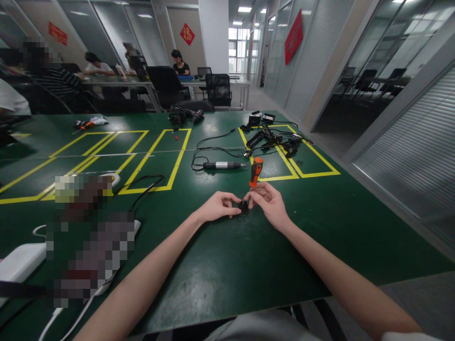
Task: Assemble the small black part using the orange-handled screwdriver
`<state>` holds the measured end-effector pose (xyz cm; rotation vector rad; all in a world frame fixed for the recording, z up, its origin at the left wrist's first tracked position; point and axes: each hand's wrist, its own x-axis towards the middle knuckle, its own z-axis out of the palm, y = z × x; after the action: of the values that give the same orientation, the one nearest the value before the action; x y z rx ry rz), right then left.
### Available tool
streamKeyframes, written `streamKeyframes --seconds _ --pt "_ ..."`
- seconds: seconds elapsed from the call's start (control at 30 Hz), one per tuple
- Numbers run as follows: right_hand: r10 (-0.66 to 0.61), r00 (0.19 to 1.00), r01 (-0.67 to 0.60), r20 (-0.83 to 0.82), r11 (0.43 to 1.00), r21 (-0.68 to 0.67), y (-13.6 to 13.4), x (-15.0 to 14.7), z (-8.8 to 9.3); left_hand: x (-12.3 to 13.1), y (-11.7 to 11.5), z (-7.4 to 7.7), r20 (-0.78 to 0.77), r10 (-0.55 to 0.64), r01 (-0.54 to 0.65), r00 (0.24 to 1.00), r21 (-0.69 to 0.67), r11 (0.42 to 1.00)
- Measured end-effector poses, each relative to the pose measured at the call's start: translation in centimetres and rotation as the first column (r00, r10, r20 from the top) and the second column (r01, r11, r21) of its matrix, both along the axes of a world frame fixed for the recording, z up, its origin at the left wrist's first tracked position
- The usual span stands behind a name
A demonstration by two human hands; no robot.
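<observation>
My left hand [222, 206] pinches a small round black part [243, 207] that rests on the green tabletop. In my right hand [269, 201] is a screwdriver with an orange and dark grey handle [256, 171], its shaft held between the fingers and its handle pointing up. The screwdriver's lower end lies close beside the black part; my fingers hide the tip, so contact between them cannot be made out. Behind my hands lies a black and silver electric screwdriver [223, 165] with a cable.
Black devices and cables [270, 139] are heaped in a yellow-taped area at the right. Further back lie a coiled black cable [179, 115] and orange-handled tools [84, 124]. White power strips [22, 261] and blurred-out objects occupy the left. Other people sit at tables behind.
</observation>
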<state>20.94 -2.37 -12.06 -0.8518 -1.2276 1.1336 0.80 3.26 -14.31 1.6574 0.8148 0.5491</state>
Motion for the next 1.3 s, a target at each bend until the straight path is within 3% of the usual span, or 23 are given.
streamKeyframes --seconds 0.3,0.57,0.83,1.07,1.3 --pt "-0.093 0.989 0.092 0.113 0.996 0.014 0.12 0.13 -0.13 0.23 -0.11 -0.04 0.098 0.015 -0.009 0.995 -0.06 0.998" --pt "-0.066 0.997 0.063 0.04 0.996 0.069 0.04 0.1 -0.23 0.27 -0.19 0.24 0.096 0.012 -0.008 0.995 -0.047 0.999" --pt "-0.121 0.98 0.104 0.155 0.988 0.116 -0.05 0.07 0.32 0.31 -0.25 0.31 0.048 0.031 -0.031 0.998 -0.016 0.999" --pt "-0.069 0.993 0.061 0.091 0.994 0.094 -0.17 -0.01 0.19 0.28 -0.3 0.45 0.041 0.033 -0.032 0.999 -0.036 0.999" --pt "-0.149 0.962 0.102 0.228 0.974 0.203 -0.19 0.58 0.31 0.25 -0.29 0.46 0.065 0.021 -0.02 0.998 -0.016 1.0"
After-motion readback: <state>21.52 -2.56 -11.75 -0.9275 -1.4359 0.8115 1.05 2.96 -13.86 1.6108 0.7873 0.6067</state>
